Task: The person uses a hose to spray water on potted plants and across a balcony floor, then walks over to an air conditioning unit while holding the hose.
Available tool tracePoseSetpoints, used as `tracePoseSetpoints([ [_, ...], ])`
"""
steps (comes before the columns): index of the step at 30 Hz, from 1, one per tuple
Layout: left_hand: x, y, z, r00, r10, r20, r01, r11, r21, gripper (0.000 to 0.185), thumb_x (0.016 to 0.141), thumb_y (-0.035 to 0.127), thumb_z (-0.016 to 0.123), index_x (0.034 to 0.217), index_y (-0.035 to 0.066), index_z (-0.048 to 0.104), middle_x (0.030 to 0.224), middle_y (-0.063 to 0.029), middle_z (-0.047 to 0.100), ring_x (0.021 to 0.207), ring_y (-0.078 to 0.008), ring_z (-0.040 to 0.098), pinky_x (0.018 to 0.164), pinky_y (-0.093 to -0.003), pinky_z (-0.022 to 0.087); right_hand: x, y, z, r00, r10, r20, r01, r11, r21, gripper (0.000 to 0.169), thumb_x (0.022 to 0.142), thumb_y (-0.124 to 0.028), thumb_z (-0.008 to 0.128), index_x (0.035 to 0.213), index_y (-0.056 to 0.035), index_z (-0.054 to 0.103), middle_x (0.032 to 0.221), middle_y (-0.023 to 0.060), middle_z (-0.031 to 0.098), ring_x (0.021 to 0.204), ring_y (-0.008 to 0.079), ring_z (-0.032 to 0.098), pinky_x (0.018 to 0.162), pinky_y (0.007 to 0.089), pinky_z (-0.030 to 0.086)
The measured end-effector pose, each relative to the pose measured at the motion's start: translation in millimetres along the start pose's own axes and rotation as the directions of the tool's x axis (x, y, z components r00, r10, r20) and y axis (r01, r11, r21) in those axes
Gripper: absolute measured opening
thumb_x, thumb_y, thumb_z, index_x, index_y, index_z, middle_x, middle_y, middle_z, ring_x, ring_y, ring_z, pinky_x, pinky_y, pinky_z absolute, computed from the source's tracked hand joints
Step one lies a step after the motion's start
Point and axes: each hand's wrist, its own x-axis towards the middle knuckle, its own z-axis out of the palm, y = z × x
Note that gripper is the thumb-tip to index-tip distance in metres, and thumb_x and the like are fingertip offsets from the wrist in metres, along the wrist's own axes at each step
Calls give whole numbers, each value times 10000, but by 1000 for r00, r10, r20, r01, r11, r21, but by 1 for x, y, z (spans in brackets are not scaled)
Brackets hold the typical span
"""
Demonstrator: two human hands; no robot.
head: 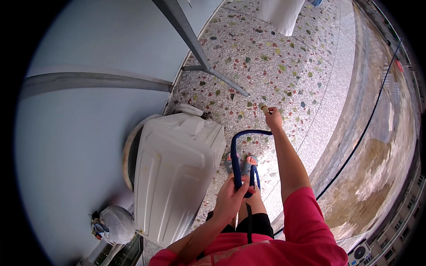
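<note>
My right hand (274,119) is stretched forward, its fingers closed around a yellowish hose nozzle (263,107) that points up and left over the speckled floor. A dark blue hose (234,146) runs from beneath my right wrist, bends left and comes back to my left hand (230,196). My left fingers grip it low, in front of my legs, where the hose folds into a loop. Faint streaks show just ahead of the nozzle; whether they are water I cannot tell. Under the hose my feet in grey sandals (248,163) stand on the floor.
A white air-conditioner outdoor unit (173,173) stands left, by the pale blue wall (76,133). Ahead, a grey metal frame leg (196,46) reaches the terrazzo floor (266,63). White cloth (279,15) hangs at the top. A stuffed plastic bag (117,224) is lower left; a dark cable (362,136) crosses right.
</note>
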Motion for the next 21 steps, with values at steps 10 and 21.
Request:
tracePoseSetpoints([
  [10,1,7,2,999,-32,-30,32,999,-5,197,837,161,432,994,44,405,836,-87,540,841,-165,541,718,-260,435,8,-38,-7,999,21,-35,-19,997,76,293,717,-255,539,914,-46,478,804,151,572,746,283,557,643,355,426],
  [21,0,5,-1,1000,-14,-26,13,999,-40,195,838,176,434,990,56,407,815,-90,555,850,-167,542,728,-267,431,31,-44,7,995,4,-96,13,984,179,260,719,-205,535,914,-43,474,809,147,571,759,290,555,667,360,422],
])
